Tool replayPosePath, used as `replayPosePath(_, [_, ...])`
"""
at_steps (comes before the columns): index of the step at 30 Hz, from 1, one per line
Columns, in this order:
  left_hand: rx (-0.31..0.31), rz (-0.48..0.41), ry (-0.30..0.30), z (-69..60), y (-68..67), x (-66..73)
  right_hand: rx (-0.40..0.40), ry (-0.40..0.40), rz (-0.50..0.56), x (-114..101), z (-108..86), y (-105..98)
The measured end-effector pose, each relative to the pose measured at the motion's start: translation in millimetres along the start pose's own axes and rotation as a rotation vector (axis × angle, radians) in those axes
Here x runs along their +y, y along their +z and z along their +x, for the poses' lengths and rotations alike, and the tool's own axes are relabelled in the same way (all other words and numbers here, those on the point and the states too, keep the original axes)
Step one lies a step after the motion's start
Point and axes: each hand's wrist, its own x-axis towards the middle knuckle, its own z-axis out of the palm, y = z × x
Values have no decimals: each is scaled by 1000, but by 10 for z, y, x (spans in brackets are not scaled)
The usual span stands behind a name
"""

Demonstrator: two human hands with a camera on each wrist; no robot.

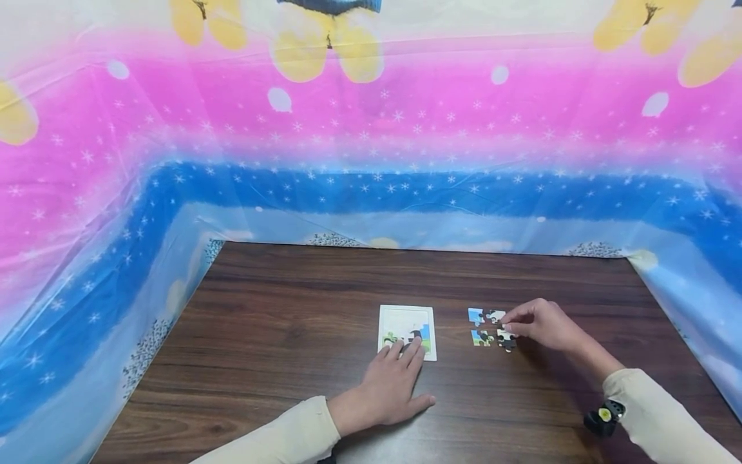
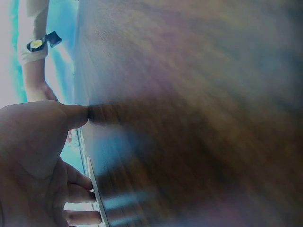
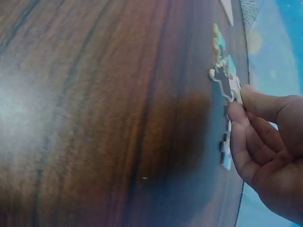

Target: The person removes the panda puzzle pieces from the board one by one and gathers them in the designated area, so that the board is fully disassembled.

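Note:
A white-rimmed puzzle tray point(image 1: 380, 328) with a partly filled picture lies mid-table in the head view. My left hand point(image 1: 391, 386) rests with spread fingers over its near edge, thumb out on the table; the left wrist view shows this hand point(image 2: 42, 165) with fingertips at the tray's edge point(image 2: 97, 194). To the right of the tray lie several loose puzzle pieces point(image 1: 480, 338). My right hand point(image 1: 547, 325) is at their right side. In the right wrist view, the right hand point(image 3: 270, 142) pinches a black-and-white puzzle piece point(image 3: 225, 80) between thumb and fingers, with other pieces point(image 3: 226, 151) close by.
The dark wooden table point(image 1: 278, 290) reaches back to a pink and blue patterned cloth point(image 1: 371, 148), which hangs behind it and along both sides. A black strap with a yellow disc point(image 1: 605, 415) is around the right wrist.

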Motion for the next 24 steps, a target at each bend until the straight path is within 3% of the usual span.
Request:
replayPosePath(6, [1, -7, 5, -4, -2, -3, 21, -29, -59, 39, -11, 60])
replayPosePath(16, [-1, -41, -14, -20, 4, -5, 30, -62, -68, -3, 41, 68])
replayPosePath(24, [11, -14, -8, -23, 14, -9, 19, -104, -15, -312, 211, 112])
